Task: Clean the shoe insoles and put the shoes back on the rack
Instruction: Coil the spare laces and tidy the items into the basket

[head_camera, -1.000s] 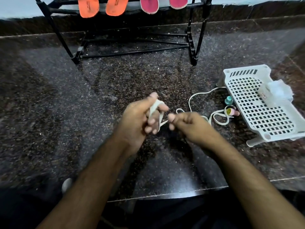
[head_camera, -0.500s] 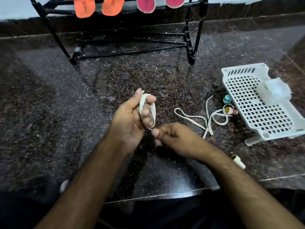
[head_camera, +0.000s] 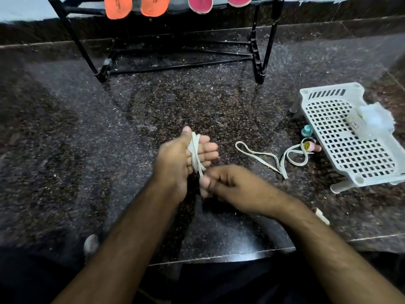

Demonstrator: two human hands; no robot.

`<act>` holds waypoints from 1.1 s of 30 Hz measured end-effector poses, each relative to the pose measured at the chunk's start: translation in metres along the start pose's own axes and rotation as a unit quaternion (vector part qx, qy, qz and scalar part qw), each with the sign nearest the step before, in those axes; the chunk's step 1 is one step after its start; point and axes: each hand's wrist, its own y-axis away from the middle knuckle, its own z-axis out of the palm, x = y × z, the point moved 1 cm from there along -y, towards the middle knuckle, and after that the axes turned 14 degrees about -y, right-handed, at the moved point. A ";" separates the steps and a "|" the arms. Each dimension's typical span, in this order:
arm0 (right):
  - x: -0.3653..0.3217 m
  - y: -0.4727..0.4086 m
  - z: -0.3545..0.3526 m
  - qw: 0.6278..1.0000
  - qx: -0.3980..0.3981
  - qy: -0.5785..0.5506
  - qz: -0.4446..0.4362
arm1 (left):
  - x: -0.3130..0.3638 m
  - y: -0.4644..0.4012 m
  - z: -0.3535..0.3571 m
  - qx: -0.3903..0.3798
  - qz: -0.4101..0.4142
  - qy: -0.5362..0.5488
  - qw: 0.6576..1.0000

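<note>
While the black metal shoe rack (head_camera: 258, 40) at the top of the view carries two orange insoles (head_camera: 133, 6) and two pink insoles (head_camera: 217, 3) hanging over its upper bar, no shoe appears anywhere in view, so the insole stage looks at least partly done and the return of the shoes to the rack is judged still outstanding. Left to right along the dark speckled granite floor (head_camera: 65, 128): a small pale rounded object (head_camera: 91, 243) lies at the near left, identity not clear. At centre, the left hand (head_camera: 186, 159) is held up with fingers nearly straight, and a flat white shoelace (head_camera: 195, 154) is wound in several turns around those fingers. Just right of it, the right hand (head_camera: 232, 183) is curled and pinches the lower end of that lace between thumb and fingertips; blur hides the exact grip. Judgement: the lace is being coiled into a bundle, a side step to the task. Further right, a second flat white lace (head_camera: 263, 155) lies loose in loops on the floor, not yet coiled. Beside it are a small teal cap-like object (head_camera: 306, 130) and a small pink cylinder with a yellow end (head_camera: 311, 147). At far right, a white perforated plastic tray on short legs (head_camera: 341, 150) holds only a small white box with a crumpled clear wrapper (head_camera: 370, 119) at its far edge.
</note>
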 end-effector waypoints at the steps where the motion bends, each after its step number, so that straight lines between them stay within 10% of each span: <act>1: 0.007 0.001 0.001 0.999 -0.021 0.037 0.028 | 0.004 -0.001 -0.002 -0.031 0.004 0.021 0.999; 11: 0.012 -0.003 -0.031 0.955 0.269 -0.117 0.041 | -0.002 0.015 0.016 -0.156 0.099 -0.292 0.938; 17: -0.011 -0.003 -0.008 0.977 0.154 -0.102 -0.111 | -0.012 -0.001 0.004 0.054 0.149 -0.220 0.963; 21: 0.007 -0.004 0.003 0.999 0.021 0.010 -0.022 | 0.006 0.002 0.006 -0.007 0.060 0.006 0.998; 26: 0.020 -0.003 -0.027 0.978 0.191 -0.062 0.063 | 0.010 0.010 0.007 -0.126 0.086 -0.056 0.987; 33: 0.007 -0.003 -0.014 0.949 0.302 -0.083 -0.027 | -0.004 0.011 0.019 -0.109 0.087 -0.065 0.988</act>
